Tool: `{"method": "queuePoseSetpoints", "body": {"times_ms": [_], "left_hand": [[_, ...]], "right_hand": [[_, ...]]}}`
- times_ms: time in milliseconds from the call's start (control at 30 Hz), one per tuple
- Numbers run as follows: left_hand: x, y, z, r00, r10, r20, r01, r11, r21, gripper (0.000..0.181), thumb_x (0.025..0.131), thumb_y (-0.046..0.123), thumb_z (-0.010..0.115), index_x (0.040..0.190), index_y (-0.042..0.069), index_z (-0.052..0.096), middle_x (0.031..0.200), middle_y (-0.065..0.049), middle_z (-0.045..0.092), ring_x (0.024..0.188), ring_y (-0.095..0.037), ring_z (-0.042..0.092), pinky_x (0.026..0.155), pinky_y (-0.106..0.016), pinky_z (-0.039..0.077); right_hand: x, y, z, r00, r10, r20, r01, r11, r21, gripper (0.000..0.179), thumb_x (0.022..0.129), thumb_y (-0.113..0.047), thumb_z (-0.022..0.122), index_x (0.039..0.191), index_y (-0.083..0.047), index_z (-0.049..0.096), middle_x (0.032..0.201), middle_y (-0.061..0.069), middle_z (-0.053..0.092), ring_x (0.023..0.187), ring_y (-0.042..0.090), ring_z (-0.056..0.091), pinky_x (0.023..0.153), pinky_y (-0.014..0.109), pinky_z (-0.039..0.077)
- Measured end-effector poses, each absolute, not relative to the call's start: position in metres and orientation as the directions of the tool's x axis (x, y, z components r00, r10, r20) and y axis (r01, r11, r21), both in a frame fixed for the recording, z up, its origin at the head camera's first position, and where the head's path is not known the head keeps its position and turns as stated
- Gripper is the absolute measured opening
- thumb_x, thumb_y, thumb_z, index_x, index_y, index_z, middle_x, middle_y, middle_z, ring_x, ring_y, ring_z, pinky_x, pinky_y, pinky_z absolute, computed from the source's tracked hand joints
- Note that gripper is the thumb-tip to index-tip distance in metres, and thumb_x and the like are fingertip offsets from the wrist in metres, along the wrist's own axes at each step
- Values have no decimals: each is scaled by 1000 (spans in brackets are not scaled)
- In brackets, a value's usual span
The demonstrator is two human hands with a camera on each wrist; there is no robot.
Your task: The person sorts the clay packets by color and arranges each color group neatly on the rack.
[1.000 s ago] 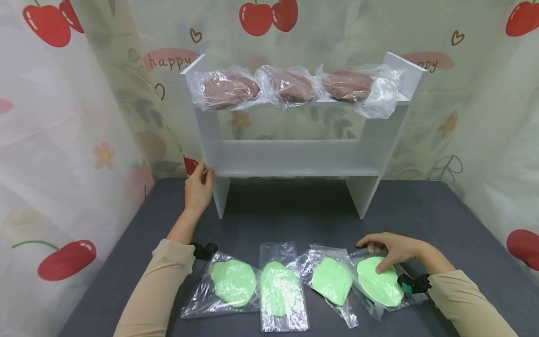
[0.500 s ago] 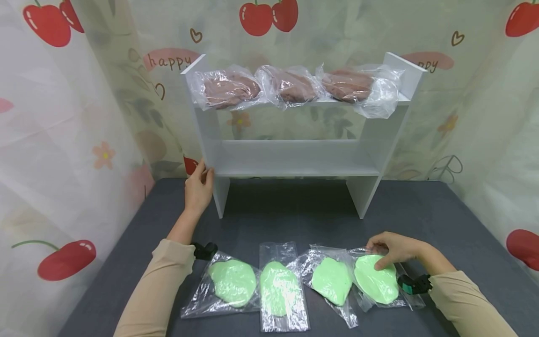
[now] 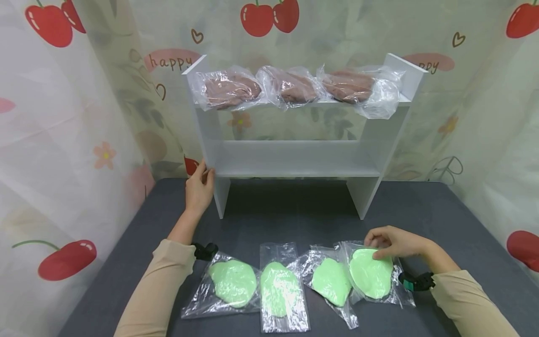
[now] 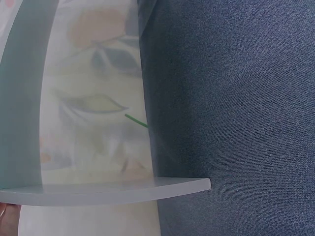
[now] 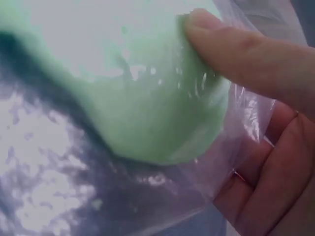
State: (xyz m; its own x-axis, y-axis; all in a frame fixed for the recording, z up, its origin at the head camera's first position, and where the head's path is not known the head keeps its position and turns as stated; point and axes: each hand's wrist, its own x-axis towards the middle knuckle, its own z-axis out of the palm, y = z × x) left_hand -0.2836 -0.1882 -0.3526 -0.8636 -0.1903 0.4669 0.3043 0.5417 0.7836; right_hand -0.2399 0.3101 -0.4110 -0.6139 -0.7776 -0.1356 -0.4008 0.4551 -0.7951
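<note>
Head view. In the foreground, a left green-filled bag (image 3: 233, 283), a second green-filled bag (image 3: 279, 290) and a third green-filled bag (image 3: 331, 282) lie side by side on the dark table (image 3: 290, 224), all in clear film. The right-end green-filled bag (image 3: 371, 275) completes the row, its left edge against the third. The right hand (image 3: 395, 241) grasps it at its far end; the right wrist view shows the thumb on the upper face, over the green content (image 5: 152, 108), and the other fingers curled beneath. Farther off, the left hand (image 3: 199, 191) touches the left panel of the white shelf unit (image 3: 294, 159), level with the lower board; whether it grips cannot be told. The top board bears three brown-filled bags (image 3: 294, 89) in a row. Behind hangs a cherry-printed cloth (image 3: 105, 107).
</note>
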Motion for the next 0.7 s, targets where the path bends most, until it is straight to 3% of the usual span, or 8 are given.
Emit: {"method": "queuePoseSetpoints", "body": {"times_ms": [233, 333, 467, 700], "left_hand": [[-283, -187, -352, -864, -191, 466, 306, 536, 787, 47, 98, 16, 48, 144, 18, 39, 136, -15, 53, 117, -32, 58, 91, -46, 51], [-283, -187, -352, -863, -192, 468, 309, 533, 788, 47, 98, 16, 48, 143, 18, 39, 136, -15, 53, 117, -32, 58, 91, -46, 51], [-284, -187, -353, -862, -193, 469, 309, 533, 788, 46, 98, 16, 48, 143, 18, 40, 136, -15, 53, 117, -32, 58, 91, -46, 51], [-284, -187, -353, -863, -190, 468, 309, 533, 787, 47, 98, 15, 48, 144, 17, 39, 137, -16, 52, 118, -32, 58, 91, -46, 51]], "right_hand": [[-240, 309, -395, -715, -688, -123, -357, 512, -781, 30, 90, -16, 61, 114, 1, 56, 106, 9, 64, 91, 0, 63, 72, 25, 55], [-240, 307, -389, -747, -659, -94, -352, 511, -784, 31, 89, -15, 62, 115, 1, 56, 106, 7, 65, 86, 2, 64, 68, 26, 55], [-241, 304, -383, -760, -649, -40, -372, 485, -792, 31, 89, -13, 62, 115, 2, 56, 101, -1, 67, 77, 6, 65, 63, 26, 54], [-241, 296, -376, -753, -658, 32, -395, 411, -822, 35, 89, -7, 61, 120, 8, 52, 102, -9, 67, 81, 6, 67, 64, 26, 55]]}}
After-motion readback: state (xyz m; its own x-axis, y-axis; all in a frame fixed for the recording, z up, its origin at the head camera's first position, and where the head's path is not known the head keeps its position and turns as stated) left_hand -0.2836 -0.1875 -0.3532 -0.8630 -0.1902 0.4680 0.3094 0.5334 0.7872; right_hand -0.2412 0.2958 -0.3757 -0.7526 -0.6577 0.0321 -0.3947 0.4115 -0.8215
